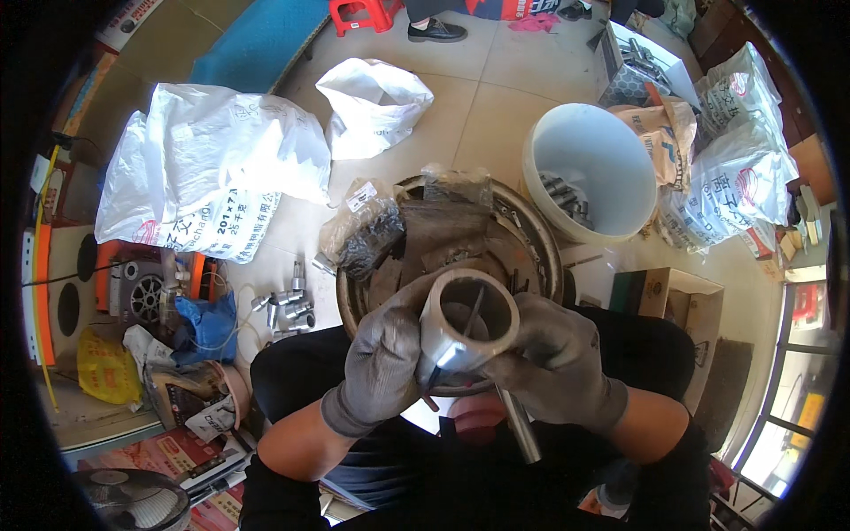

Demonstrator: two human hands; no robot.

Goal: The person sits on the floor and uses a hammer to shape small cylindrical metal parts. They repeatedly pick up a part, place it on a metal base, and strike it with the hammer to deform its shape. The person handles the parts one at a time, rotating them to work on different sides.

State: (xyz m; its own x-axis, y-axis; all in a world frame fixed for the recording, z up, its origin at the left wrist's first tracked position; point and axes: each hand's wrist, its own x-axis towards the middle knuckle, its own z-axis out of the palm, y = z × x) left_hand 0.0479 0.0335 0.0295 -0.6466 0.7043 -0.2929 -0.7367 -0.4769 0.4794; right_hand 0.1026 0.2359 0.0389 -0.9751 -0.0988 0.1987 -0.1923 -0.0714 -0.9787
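Both my hands wear grey work gloves and are closed about a thick-walled metal tube (452, 350), held with its open end up. My left hand (381, 354) grips the tube's left side. At its right side, my right hand (562, 363) presses against the wall, and a shiny metal rod (518, 427) sticks out below that hand; how the fingers hold it is hidden. A thin dark rod (476, 308) shows inside the tube's mouth, slanting down toward the near wall. Beyond my hands stands a round metal basin (551, 257) with a dark block across it.
Two plastic-wrapped bundles (363, 230) rest at the basin's far side. A white bucket (611, 168) holds metal fittings, and several more fittings (290, 305) lie on the floor at left. White sacks (221, 168) stand beyond. A cardboard box (677, 310) sits at right, a fan (133, 500) near left.
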